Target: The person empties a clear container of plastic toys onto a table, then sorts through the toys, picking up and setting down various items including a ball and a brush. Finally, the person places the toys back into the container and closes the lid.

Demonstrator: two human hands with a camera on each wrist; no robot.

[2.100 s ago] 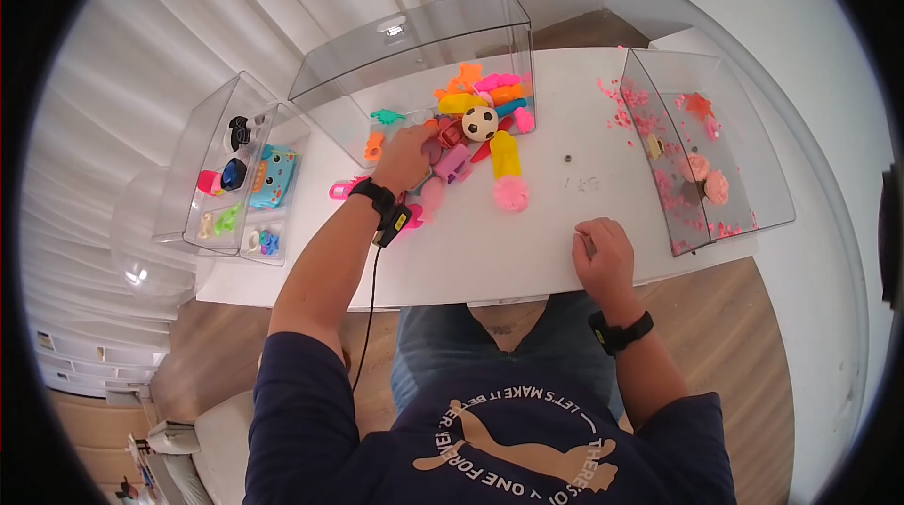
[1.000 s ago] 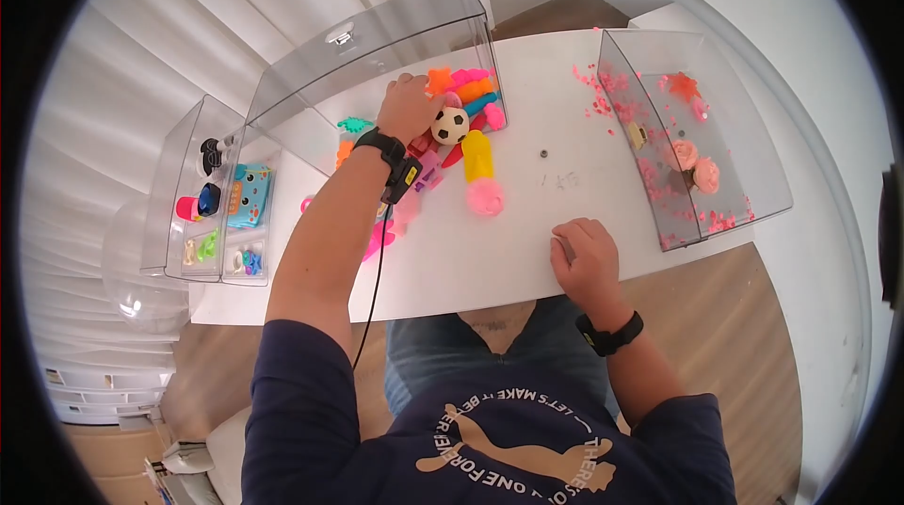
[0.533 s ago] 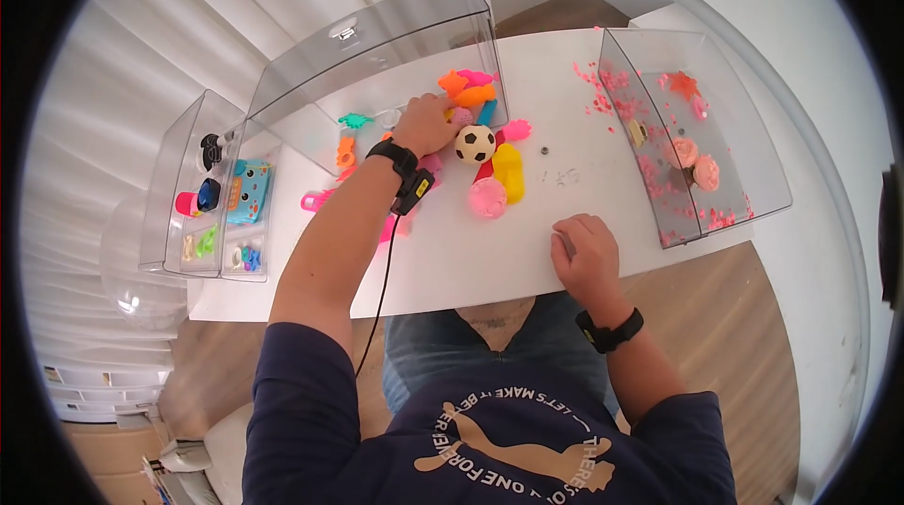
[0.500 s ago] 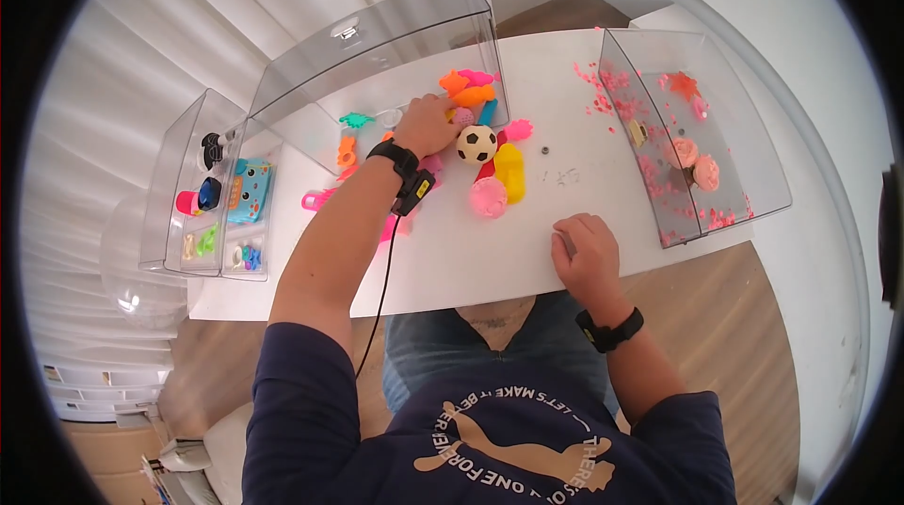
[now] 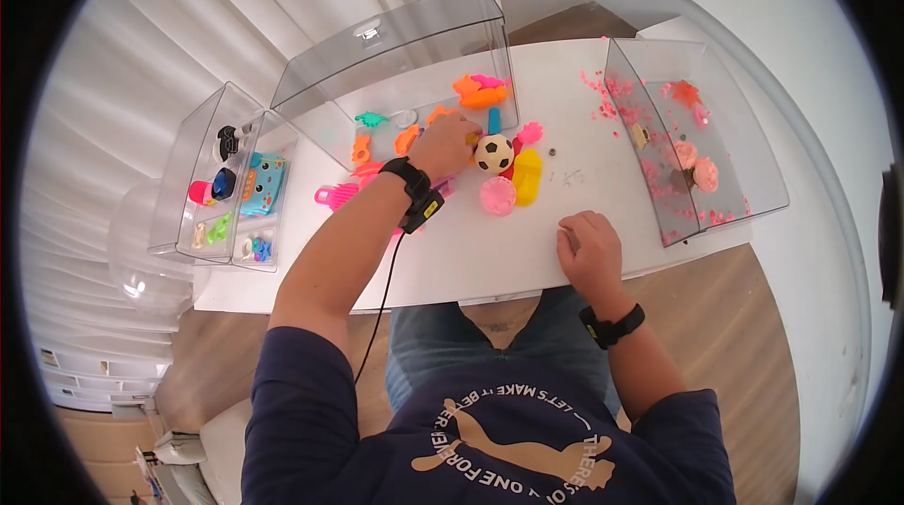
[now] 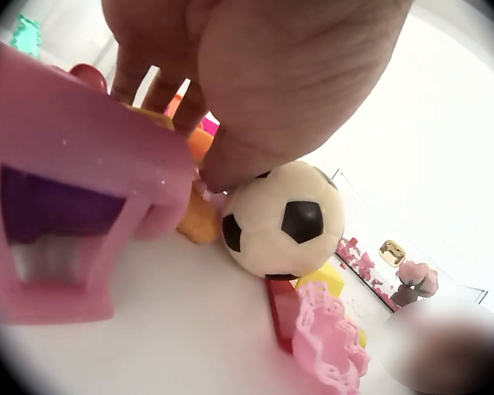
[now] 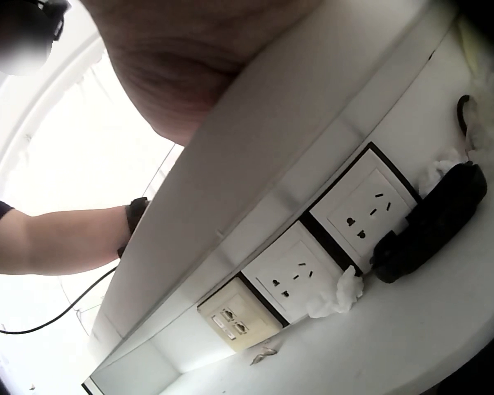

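Observation:
In the head view my left hand [image 5: 441,147] reaches palm-down into a pile of plastic toys on the table. Its thumb and fingers are bent round a yellow-orange toy [image 6: 199,219], most of which they cover. Beside the thumb sits a toy soccer ball [image 5: 494,155], with a red piece and a yellow mould [image 5: 528,177] just past it. A scalloped pink cup [image 5: 497,195] lies nearer me. The left wrist view shows a large pink toy [image 6: 74,156] close to the camera. My right hand [image 5: 593,251] rests loosely curled at the table's front edge, holding nothing.
A tall clear bin [image 5: 395,39] lies on its side behind the pile, with orange toys and a green dinosaur [image 5: 371,119] in it. A clear divided box [image 5: 218,204] stands left. Another clear bin [image 5: 725,213] with pink flowers stands right. Wall sockets [image 7: 288,271] show below the tabletop.
The left hand has gone from the pile to its back, then come forward again beside the ball. The ball, yellow mould and pink cup have shifted. The right hand stays put.

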